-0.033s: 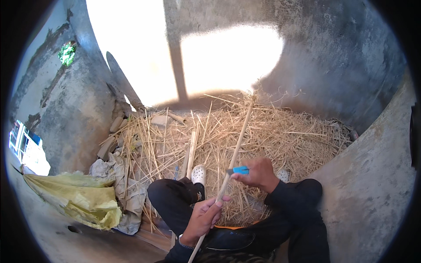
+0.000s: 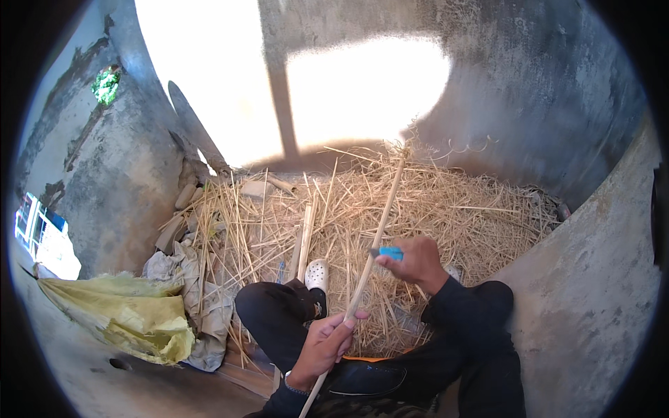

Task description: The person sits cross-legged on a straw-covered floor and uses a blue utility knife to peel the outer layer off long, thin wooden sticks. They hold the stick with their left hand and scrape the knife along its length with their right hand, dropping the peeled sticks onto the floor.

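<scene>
A long pale wooden stick (image 2: 383,223) slants up and away from my lap, its far tip among curled shavings by the wall. My left hand (image 2: 326,347) is closed round its lower part, thumb along the top. In my right hand (image 2: 421,263) is a small knife (image 2: 390,253) with a bright blue handle, its short dark blade against the stick's middle. The fingers are wrapped round the handle, so part of it is hidden.
Thin straw-like shavings (image 2: 460,223) are heaped on the floor ahead. Split wooden strips (image 2: 306,240) lie beside my shoe (image 2: 316,276). A yellow cloth-like sheet (image 2: 132,317) and a greyish crumpled sack (image 2: 209,306) are at left. Bare concrete walls (image 2: 502,90) stand close around me.
My right hand and the knife have slid a short way up and away along the stick. My left hand keeps its hold in about the same place.
</scene>
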`<state>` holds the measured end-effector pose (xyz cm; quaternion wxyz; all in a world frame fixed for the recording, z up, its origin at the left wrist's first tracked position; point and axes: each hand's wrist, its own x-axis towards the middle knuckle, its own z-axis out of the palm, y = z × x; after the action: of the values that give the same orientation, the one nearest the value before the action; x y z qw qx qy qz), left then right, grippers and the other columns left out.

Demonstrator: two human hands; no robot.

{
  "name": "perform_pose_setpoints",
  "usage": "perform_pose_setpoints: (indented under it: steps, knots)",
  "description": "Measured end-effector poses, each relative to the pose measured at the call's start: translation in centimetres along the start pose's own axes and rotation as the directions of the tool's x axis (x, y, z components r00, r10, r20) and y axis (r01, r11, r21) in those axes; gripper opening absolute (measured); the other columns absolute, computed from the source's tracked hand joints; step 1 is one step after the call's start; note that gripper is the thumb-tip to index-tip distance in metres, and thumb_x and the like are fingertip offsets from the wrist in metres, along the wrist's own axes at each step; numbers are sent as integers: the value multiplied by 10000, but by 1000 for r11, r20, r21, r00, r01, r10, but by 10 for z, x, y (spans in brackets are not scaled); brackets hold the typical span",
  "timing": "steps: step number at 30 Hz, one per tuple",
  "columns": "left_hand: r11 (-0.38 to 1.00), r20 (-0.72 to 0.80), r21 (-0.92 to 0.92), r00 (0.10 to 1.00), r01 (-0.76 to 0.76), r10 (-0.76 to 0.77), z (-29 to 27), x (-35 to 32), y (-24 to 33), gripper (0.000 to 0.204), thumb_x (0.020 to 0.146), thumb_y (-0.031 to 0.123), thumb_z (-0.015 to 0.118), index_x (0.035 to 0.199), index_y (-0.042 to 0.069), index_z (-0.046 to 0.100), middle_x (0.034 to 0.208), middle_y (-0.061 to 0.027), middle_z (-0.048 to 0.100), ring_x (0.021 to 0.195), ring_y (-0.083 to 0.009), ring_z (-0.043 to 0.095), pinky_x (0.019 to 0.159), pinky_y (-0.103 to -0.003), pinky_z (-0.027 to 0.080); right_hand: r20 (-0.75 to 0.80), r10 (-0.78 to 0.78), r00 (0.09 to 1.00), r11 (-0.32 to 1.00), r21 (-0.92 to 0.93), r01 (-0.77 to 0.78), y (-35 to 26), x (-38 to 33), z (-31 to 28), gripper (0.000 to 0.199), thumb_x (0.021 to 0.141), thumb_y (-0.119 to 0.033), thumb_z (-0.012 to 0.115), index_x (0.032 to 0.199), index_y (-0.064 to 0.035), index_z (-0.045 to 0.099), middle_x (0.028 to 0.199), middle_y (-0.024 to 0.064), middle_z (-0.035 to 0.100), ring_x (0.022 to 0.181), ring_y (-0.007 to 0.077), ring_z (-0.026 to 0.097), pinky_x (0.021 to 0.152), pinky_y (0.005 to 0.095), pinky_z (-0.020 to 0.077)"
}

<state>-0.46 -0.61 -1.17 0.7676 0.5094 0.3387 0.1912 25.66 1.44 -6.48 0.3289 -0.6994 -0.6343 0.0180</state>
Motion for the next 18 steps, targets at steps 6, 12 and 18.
perform_pose_setpoints:
  steps: [6,12,18]
  knots:
    - [997,22,-79,999,-25,27,-7,3,-1,363,1017,229,458,1206,-69,546,506,54,376,411,-33,318,436,-195,274,25,17,1000,997,76,-18,8,5,4,743,813,-767,461,564,-79,588,478,115,524,457,302,563,460,421,434]
    - [1000,5,-14,1000,-9,9,-3,-5,-2,381,1019,228,446,1213,-88,532,501,59,366,408,-31,320,435,-191,278,-32,35,999,995,94,-32,10,12,5,760,823,-767,434,545,-75,579,467,113,516,449,304,561,453,429,432]
    - [994,34,-110,999,-3,6,-5,1,-1,380,1018,224,448,1230,-81,526,502,59,371,406,-31,316,439,-191,278,77,-4,997,997,80,-2,-5,-7,0,734,783,-779,485,551,-89,584,477,106,517,456,297,563,468,438,431]
